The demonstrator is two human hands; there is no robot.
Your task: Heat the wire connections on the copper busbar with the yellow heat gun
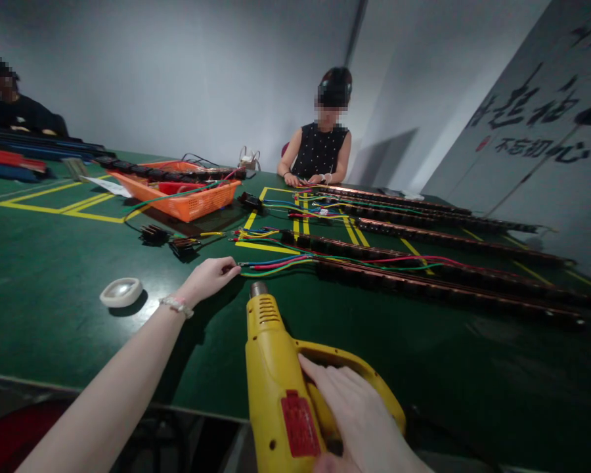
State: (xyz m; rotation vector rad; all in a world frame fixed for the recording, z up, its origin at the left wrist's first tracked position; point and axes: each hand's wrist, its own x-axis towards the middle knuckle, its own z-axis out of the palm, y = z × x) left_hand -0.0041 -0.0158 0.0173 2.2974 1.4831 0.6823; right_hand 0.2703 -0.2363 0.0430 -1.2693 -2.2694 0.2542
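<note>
My right hand [359, 420] grips the handle of a yellow heat gun [276, 381], whose metal nozzle points away from me at the ends of a bundle of blue, red and green wires [276, 265]. My left hand [209, 276] reaches forward over the green table [54, 289] and pinches the tips of those wires. The wires run right into a long dark strip of sockets [423, 282].
A white tape roll [121, 292] lies left of my left arm. An orange basket [187, 197] and black connectors [170, 240] sit beyond. Several long socket strips [423, 223] cross the right side. One person sits opposite, another at far left.
</note>
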